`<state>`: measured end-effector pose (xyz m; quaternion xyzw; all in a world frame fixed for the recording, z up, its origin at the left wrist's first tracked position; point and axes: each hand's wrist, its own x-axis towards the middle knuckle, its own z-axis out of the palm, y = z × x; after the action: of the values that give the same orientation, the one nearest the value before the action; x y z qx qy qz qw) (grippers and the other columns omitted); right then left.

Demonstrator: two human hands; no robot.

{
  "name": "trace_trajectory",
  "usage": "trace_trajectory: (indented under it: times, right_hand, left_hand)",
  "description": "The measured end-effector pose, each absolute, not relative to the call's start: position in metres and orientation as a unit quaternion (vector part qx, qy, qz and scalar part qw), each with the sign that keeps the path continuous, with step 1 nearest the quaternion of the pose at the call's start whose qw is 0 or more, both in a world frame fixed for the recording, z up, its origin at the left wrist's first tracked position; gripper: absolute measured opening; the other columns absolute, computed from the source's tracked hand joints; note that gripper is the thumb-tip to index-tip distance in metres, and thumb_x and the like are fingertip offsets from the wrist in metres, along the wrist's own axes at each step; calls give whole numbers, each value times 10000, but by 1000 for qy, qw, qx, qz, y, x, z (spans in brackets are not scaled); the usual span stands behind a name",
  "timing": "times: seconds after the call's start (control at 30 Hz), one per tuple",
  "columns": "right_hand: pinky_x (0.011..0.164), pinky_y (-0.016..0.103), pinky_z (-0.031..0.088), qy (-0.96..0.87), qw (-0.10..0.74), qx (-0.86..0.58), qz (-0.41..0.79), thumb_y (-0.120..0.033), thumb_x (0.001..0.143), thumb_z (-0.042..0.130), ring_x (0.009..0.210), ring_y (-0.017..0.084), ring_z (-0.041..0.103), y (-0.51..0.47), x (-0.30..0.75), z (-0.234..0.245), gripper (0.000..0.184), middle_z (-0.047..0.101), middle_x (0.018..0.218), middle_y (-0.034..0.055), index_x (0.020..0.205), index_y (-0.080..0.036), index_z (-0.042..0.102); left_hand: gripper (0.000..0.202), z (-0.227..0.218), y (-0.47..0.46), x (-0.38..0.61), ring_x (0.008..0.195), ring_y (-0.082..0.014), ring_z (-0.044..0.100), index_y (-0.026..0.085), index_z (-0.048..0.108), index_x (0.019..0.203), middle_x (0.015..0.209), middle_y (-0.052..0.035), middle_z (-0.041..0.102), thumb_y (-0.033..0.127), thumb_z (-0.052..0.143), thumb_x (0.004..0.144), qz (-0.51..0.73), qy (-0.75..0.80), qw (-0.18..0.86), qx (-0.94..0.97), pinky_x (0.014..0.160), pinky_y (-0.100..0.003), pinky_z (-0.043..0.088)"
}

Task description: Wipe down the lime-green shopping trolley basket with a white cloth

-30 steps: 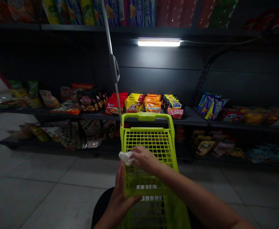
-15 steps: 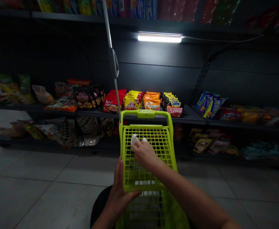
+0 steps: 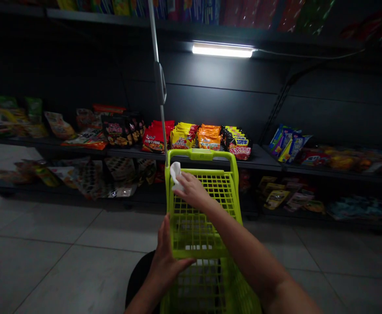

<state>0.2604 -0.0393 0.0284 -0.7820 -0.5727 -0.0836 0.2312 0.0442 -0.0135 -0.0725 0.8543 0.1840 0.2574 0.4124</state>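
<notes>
Right grip [image 3: 192,190]: we pinch the soft, light tissue [image 3: 175,175] | left grip [image 3: 166,257]: we clasp the stiff lime plastic basket [image 3: 202,154] by its edge

We had the shopping basket [image 3: 197,154] straight ahead of us, with a tissue [image 3: 175,175] at its left rim and a metal pole [image 3: 156,56] rising just behind that corner. Beyond the basket ran a shelf of snack packets [image 3: 184,138], with a lower shelf [image 3: 1,186] beneath it and a light tube [image 3: 223,50] above it. Tile floor [image 3: 80,279] lay on both sides of the basket.
</notes>
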Motion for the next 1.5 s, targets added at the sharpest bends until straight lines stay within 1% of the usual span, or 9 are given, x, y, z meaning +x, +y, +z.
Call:
trace_trajectory:
  times: [0.2, 0.43, 0.6, 0.73, 0.9, 1.0, 1.17, 1.33, 1.5]
  right_hand:
    - [1162, 435, 319, -594, 138, -786, -102, -350, 990, 536, 1365, 276, 453, -20, 265, 4, 452, 522, 1504, 120, 1411, -184, 552]
    - [878, 415, 436, -601, 84, -785, -120, -261, 994, 527, 1045, 258, 566, -51, 224, 15, 224, 683, 1190, 72, 1173, -228, 657]
    - [798, 396, 410, -662, 57, -742, -89, -282, 983, 573, 922, 241, 559, -107, 190, 11, 162, 685, 1055, 64, 1096, -220, 672]
    - [841, 361, 403, -684, 68, -724, -61, -294, 947, 631, 952, 220, 571, -111, 199, 22, 152, 683, 1050, 43, 1083, -248, 680]
    - [1128, 493, 285, -572, 127, -793, -166, -394, 994, 552, 1359, 322, 412, -35, 242, 26, 388, 544, 1463, 103, 1339, -219, 588]
    - [1167, 524, 249, -574, 119, -795, -154, -404, 1028, 480, 1373, 310, 410, -10, 264, 18, 414, 525, 1499, 94, 1384, -210, 561]
    - [1004, 407, 423, -553, 95, -814, -152, -304, 1052, 425, 1127, 249, 566, -58, 303, 9, 330, 630, 1377, 101, 1273, -196, 645]
    - [879, 341, 458, -440, 67, -887, -122, -270, 1012, 508, 1011, 250, 624, -141, 336, 26, 243, 719, 1125, 152, 1077, -153, 711]
    - [660, 255, 442, -394, 129, -908, 60, -489, 902, 636, 840, 206, 669, -183, 337, 85, 439, 741, 1012, 80, 1218, -185, 655]
  left_hand:
    - [1327, -72, -12, 42, 1545, -388, 203, 393, -103, 1595, 1684, -125, 125, 251, 851, 684, 270, 154, 409, 858, 1193, -630, 302]
    - [1204, -76, -8, 40, 1569, -380, 113, 404, -88, 1598, 1704, -119, 66, 350, 798, 784, 270, 115, 408, 864, 1199, -626, 291]
    - [1311, -79, -7, 42, 1540, -396, 217, 366, -66, 1606, 1677, -148, 143, 465, 865, 688, 280, 154, 427, 846, 1194, -637, 302]
    - [1346, -81, -9, 43, 1534, -395, 234, 363, -80, 1605, 1676, -151, 147, 477, 878, 666, 275, 158, 436, 842, 1191, -632, 309]
    - [1275, -79, -12, 45, 1562, -382, 148, 393, -93, 1599, 1698, -124, 112, 353, 841, 731, 275, 147, 412, 856, 1197, -629, 289]
    - [1215, -77, -10, 45, 1560, -361, 174, 414, -31, 1601, 1696, -101, 151, 268, 819, 746, 268, 138, 409, 861, 1209, -608, 286]
    - [1160, -75, -8, 44, 1555, -356, 203, 428, 43, 1598, 1697, -90, 174, 249, 816, 752, 266, 124, 423, 857, 1216, -613, 273]
    - [1151, -73, -9, 45, 1558, -370, 178, 434, 48, 1598, 1690, -96, 198, 256, 817, 759, 265, 109, 442, 850, 1214, -643, 252]
    - [1225, -72, -10, 47, 1559, -372, 169, 441, -24, 1598, 1707, -90, 113, 251, 834, 743, 258, 116, 441, 852, 1206, -638, 278]
